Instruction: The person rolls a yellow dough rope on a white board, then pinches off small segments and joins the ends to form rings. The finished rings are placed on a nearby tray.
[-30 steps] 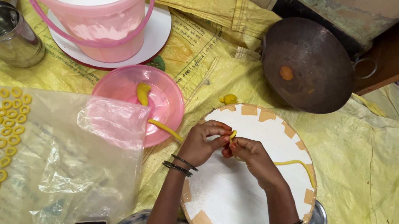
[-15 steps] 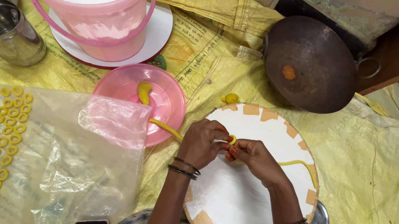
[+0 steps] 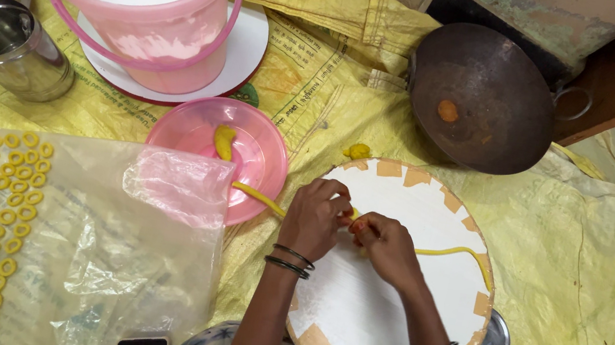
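Head view: our left hand point(image 3: 314, 217) and right hand point(image 3: 387, 246) have barely moved in the last second, fingers pinched on the yellow dough rope point(image 3: 444, 253) over the white board point(image 3: 373, 325). Its left tail point(image 3: 257, 197) now reaches toward the pink bowl point(image 3: 266, 149), so the rolling goes on.

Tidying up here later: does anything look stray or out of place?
A small yellow dough lump lies alone on the yellow sheet, just off the round white board. A dough strand droops over the pink bowl rim.
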